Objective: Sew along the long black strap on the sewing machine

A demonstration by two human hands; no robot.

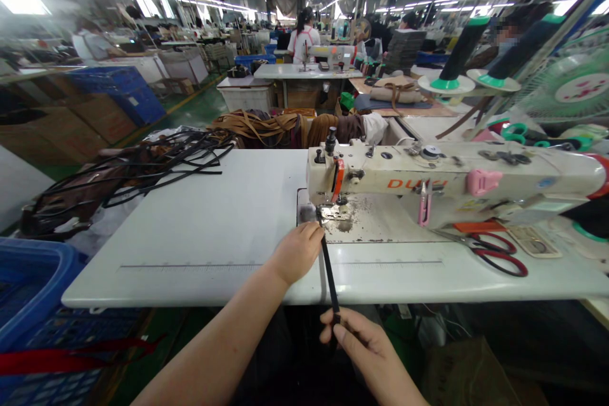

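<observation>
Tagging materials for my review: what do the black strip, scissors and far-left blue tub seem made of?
Black strip: perhaps leather or synthetic; dark, smooth-looking, grain too small to tell.
Scissors: likely steel blades, grey with slight sheen; red and black handles, perhaps plastic.
Blue tub: seemingly moulded plastic, with a smooth, slightly glossy rim.

My strap is plain black. At one o'clock from me the sewing machine is cream with orange lettering; at two o'clock the scissors have red-and-black handles. My tabletop is white, crossed by a grey ruler scale. At ten o'clock the basket is blue.
</observation>
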